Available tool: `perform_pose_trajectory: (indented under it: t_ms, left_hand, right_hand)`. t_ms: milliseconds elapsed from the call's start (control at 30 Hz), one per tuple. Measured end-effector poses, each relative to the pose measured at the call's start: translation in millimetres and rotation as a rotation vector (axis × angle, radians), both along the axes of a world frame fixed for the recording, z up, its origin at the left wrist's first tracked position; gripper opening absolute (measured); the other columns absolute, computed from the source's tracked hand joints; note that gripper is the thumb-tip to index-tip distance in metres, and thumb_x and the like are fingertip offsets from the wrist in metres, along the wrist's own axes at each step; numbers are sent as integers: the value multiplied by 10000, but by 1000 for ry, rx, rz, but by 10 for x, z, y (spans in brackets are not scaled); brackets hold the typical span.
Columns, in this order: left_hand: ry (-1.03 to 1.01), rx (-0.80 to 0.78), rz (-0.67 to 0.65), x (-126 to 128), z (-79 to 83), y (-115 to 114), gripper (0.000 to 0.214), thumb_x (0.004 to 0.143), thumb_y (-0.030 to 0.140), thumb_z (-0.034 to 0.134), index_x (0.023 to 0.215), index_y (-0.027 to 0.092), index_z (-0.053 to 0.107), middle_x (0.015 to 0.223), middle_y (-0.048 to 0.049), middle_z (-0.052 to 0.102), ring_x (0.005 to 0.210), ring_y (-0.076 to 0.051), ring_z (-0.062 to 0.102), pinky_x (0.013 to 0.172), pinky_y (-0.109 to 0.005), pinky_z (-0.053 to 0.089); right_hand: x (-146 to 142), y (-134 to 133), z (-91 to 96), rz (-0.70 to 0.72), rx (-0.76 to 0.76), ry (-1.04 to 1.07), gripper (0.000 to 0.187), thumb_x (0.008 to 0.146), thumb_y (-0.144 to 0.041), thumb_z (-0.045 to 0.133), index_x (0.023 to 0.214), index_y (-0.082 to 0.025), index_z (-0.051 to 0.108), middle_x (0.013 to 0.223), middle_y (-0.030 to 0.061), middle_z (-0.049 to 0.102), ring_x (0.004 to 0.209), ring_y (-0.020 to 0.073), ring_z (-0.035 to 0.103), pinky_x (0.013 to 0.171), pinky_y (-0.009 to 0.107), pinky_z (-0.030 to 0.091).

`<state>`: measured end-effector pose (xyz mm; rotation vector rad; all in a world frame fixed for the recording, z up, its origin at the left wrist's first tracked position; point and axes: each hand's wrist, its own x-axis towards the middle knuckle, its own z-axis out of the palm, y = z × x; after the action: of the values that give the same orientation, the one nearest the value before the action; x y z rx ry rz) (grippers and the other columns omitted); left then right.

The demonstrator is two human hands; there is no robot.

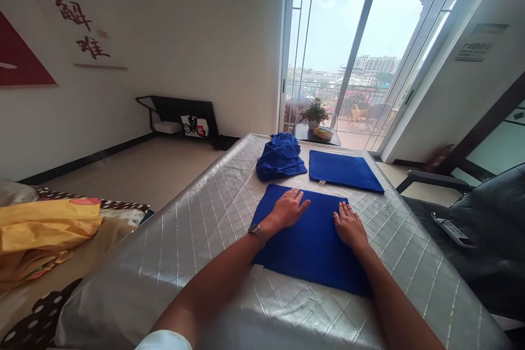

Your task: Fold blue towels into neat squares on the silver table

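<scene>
A blue cloth (311, 251) lies spread flat on a silver quilted table cover (197, 251). My left hand (289, 208) rests palm down on the cloth's far left part, fingers stretched out; a watch sits on that wrist. My right hand (349, 225) lies flat on the cloth's right part, fingers together and extended. Neither hand holds anything. Beyond the cloth lie a crumpled heap of blue cloths (281, 157) and a neatly folded blue cloth (343, 170).
A yellow cloth (45, 229) lies on a spotted surface at the left. A dark chair (484, 229) with a remote control (451, 228) stands at the right. A small table with a potted plant (315, 112) stands by the glass balcony door.
</scene>
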<state>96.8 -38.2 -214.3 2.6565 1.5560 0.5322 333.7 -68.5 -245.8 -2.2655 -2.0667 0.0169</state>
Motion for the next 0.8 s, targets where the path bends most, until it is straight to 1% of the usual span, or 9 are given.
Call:
perform_pose_trajectory:
  t_ms: [100,167,267,333,433,567,667,733,800]
  left_hand:
    - [17,-27,-171,472,-31,-142,731,1033,590,132,1464,101,463,1564,-146,401,1478,-229,309,1219,-377,224]
    - [15,-46,-224,773,-85,-202,741,1033,581,116,1491,84,419,1583,-147,364,1494,-220,270,1229,-370,190]
    - [-7,-113,-202,1053,-166,-229,752,1030,562,78,1522,68,361,1599,-141,332,1503,-212,242,1235,-373,173]
    - [-16,-144,-178,1069,-200,-213,765,1022,574,65,1533,76,341,1608,-131,312,1509,-205,221,1239,-382,160]
    - [-6,-168,-135,825,-216,-147,803,1007,614,56,1540,79,328,1622,-129,275,1518,-202,186,1245,-387,131]
    - [12,-204,44,162,-205,-19,874,977,689,68,1552,74,303,1631,-138,241,1524,-238,159,1247,-416,131]
    - [38,-208,177,-324,-211,20,874,979,688,87,1556,65,289,1631,-148,235,1521,-256,170,1246,-429,144]
    - [52,-199,222,-534,-221,5,873,981,683,82,1559,58,276,1632,-154,229,1519,-255,179,1246,-424,145]
    - [59,-192,237,-634,-228,-24,887,976,690,63,1562,55,266,1633,-154,225,1520,-250,177,1246,-415,144]
  right_hand:
    - [5,-14,-5,7,-5,-15,638,1018,-374,172,1567,-59,253,1640,115,221,1518,222,161,1222,410,154]
    - [13,-33,-3,26,-5,-35,628,1019,-353,173,1567,-57,252,1642,109,212,1519,220,161,1219,402,164]
    - [18,-58,8,38,-2,-56,618,1021,-339,179,1568,-63,255,1645,92,208,1519,212,158,1219,378,161]
    - [12,-63,20,29,-5,-54,625,1022,-355,185,1568,-59,253,1644,93,214,1517,214,166,1219,376,160]
    - [-10,-53,40,16,-5,-27,638,1020,-371,181,1563,-44,257,1640,106,224,1514,223,179,1222,392,157]
    - [-26,-41,56,-6,-2,15,643,1017,-380,161,1564,-57,263,1640,97,231,1515,213,175,1226,388,138]
    - [-25,-39,59,-10,-8,15,645,1016,-379,160,1565,-54,259,1640,95,232,1516,214,175,1227,392,141]
    - [-28,-35,61,-15,-5,6,643,1017,-373,159,1564,-49,257,1638,97,237,1515,217,179,1225,398,148]
    - [-42,-31,71,-20,0,-2,639,1018,-366,160,1563,-47,260,1636,99,243,1513,218,186,1222,399,159]
